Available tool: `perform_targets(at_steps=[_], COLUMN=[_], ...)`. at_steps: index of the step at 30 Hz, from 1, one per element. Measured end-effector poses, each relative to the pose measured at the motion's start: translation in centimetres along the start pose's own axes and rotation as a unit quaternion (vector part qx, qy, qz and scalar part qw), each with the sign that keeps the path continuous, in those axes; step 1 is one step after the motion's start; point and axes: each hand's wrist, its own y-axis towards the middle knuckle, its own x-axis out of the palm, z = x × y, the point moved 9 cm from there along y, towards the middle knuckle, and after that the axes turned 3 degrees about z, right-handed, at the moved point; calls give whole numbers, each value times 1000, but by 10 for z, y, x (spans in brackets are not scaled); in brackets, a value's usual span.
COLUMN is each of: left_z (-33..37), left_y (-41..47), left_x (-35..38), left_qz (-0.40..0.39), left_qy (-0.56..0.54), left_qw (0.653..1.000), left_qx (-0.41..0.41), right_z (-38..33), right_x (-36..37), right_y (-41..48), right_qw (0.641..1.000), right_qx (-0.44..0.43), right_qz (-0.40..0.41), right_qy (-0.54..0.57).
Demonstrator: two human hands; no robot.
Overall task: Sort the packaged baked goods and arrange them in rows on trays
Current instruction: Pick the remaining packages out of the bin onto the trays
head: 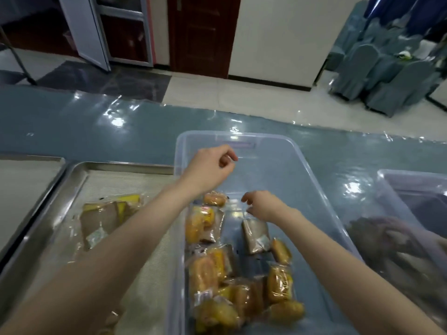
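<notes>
A clear plastic bin (312,170) stands on the table and holds several wrapped yellow buns (203,272) in its near half. My right hand (262,205) is low inside the bin and pinches the clear wrapper end of a brown packaged cake (256,234). My left hand (209,166) hovers above the bin's far left part with its fingers loosely curled and nothing in them. Left of the bin, a steel tray (72,175) with a pale liner carries a few brown and yellow packages (106,218).
A second steel tray (26,175) lies at the far left. Another clear bin (411,184) with dark packages sits at the right edge. The table has a glossy blue-grey cover (96,126). Covered chairs (377,76) stand beyond it on the floor.
</notes>
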Motion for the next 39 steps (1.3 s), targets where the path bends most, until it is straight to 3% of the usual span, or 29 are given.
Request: perform_targets(at_steps=[5, 9, 13, 16, 19, 21, 25, 28, 32, 39], left_z=[-32, -52, -65, -71, -71, -71, -79, -80, -80, -81], left_y=[0, -5, -11, -17, -12, -7, -1, 2, 2, 2], left_x=[79, 93, 95, 100, 93, 82, 61, 48, 38, 39], left_qz=[-139, -200, -251, -294, -266, -226, -145, -81, -28, -13], left_qy=[89, 176, 173, 177, 176, 198, 233, 223, 224, 219], left_qw=[985, 961, 943, 924, 929, 935, 937, 945, 948, 949], left_qx=[-53, -74, -134, -170, -186, -189, -216, -227, -225, -227], right_z=[29, 30, 25, 18, 11, 7, 23, 12, -9, -4], right_x=[76, 81, 55, 4, -31, -31, 9, 46, 70, 88], right_y=[8, 8, 15, 22, 19, 20, 31, 33, 37, 45], right_qw=[995, 997, 994, 980, 931, 915, 935, 956, 948, 864], right_qx=[16, -10, -27, -47, -48, -41, 56, 82, 109, 226], right_qz=[-92, -71, -82, 13, 75, 74, 53, -2, -16, 94], right_qy=[-28, -37, 68, 191, 354, 394, 347, 282, 298, 440])
